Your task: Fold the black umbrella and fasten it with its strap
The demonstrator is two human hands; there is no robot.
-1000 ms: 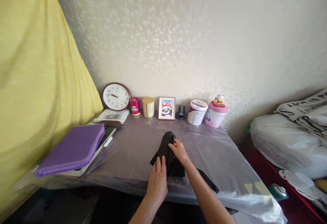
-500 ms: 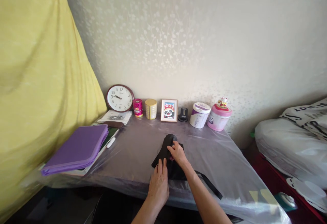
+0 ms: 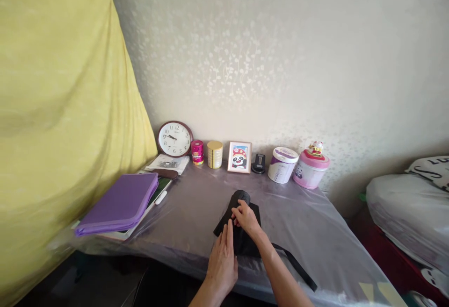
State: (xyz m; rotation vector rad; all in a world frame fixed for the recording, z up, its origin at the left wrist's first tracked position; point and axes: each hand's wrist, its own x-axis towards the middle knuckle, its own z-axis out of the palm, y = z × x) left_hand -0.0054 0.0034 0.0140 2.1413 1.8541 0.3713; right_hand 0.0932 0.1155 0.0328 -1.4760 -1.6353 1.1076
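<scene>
A bundle of black cloth [image 3: 240,196] lies on the plastic-covered table [image 3: 189,218], rolled or folded on its left side and flatter on its right. From it a black strap [image 3: 297,266] trails to the right over the table. My left hand [image 3: 222,261] rests at the bundle's near left edge, fingers stretched out and close together. My right hand [image 3: 247,219] lies over the middle of the bundle. Its index finger reaches forward along the cloth, and the other fingers are curled in against it. Part of the bundle is hidden under both hands.
On the left lies a purple folder [image 3: 119,202] beside a white marker [image 3: 161,197]. Along the wall stand a clock [image 3: 175,139], a pink tin [image 3: 197,153], a yellow tin [image 3: 215,155], a picture frame [image 3: 240,157], a black device [image 3: 258,163] and two tubs [image 3: 282,169].
The view has shifted, so everything sits a little lower and farther right. My right index finger has straightened along the black cloth. My left hand has turned more onto its edge.
</scene>
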